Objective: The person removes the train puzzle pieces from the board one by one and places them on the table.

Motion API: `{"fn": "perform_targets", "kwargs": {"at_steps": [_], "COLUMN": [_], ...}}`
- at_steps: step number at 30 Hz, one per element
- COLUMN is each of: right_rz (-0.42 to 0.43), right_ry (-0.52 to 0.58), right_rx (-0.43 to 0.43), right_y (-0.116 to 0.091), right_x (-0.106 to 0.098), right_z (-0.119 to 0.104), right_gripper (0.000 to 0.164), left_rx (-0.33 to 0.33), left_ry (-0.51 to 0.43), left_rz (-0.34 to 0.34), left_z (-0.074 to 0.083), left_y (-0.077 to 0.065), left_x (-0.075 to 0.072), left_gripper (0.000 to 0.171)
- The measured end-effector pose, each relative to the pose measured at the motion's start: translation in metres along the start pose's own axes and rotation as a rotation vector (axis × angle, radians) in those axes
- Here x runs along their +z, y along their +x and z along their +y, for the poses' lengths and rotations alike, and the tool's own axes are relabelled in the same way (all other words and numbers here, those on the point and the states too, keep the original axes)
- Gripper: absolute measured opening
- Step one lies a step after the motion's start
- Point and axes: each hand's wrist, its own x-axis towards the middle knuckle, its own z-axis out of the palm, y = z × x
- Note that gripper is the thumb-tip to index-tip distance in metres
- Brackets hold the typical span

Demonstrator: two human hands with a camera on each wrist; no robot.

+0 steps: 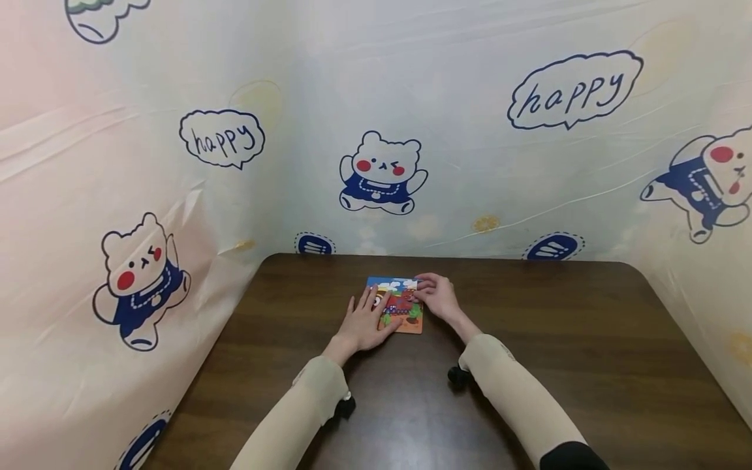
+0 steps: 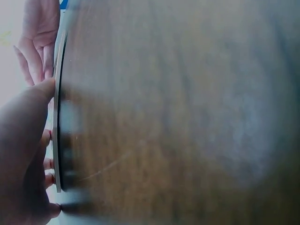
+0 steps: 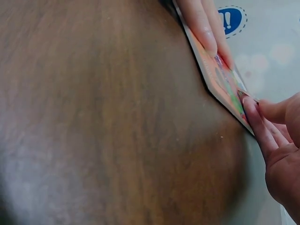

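Note:
A flat puzzle board (image 1: 416, 324) with a bright picture of blue sky, clouds and a red shape lies on the table. My left hand (image 1: 364, 326) rests across its left part with fingers spread, covering some of the picture. In the left wrist view that hand's thumb and fingertips touch the thin board (image 2: 57, 122). My right hand (image 1: 437, 297) is over the board's right edge. Seen from the right wrist, its thumb and fingers pinch a small, thin puzzle piece (image 3: 244, 95), tilted up from the picture; most of the piece is hidden by the fingers.
The dark brown wooden table (image 1: 564, 352) has rounded far corners. A pale curtain (image 1: 282, 130) printed with cartoon bears and "happy" bubbles surrounds its back and sides. Black wrist devices (image 1: 458, 377) sit by the beige sleeves (image 1: 517, 391).

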Motion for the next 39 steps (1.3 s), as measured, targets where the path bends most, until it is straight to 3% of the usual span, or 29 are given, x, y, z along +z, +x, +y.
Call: {"fn": "perform_targets", "kwargs": {"at_steps": [5,13,25,31,39], "right_rz": [-0.002,0.022,0.051,0.041,0.018], "right_ry": [-0.019,0.021,0.255,0.243,0.175], "right_rx": [-0.041,-0.017,0.045,0.065,0.099], "right_y": [-0.004,-0.006,-0.016,-0.027,-0.036], "right_x": [-0.001,-0.013,-0.081,-0.112,-0.146], "right_z": [-0.004,-0.012,0.016,0.026,0.040], "right_gripper": [0.036,0.037,0.047,0.049,0.053], "left_rx": [0.001,-0.004,0.009,-0.010,0.014], "left_ry": [0.028,0.037,0.030,0.023,0.013], "left_rz": [0.004,0.037,0.038,0.010,0.054], "left_z": [0.004,0.010,0.007,0.003,0.003], "left_y": [0.001,-0.005,-0.005,-0.002,-0.003], "left_x": [-0.006,-0.012,-0.008,0.000,0.000], "left_gripper": [0.089,0.085,0.085,0.088,0.087]}}
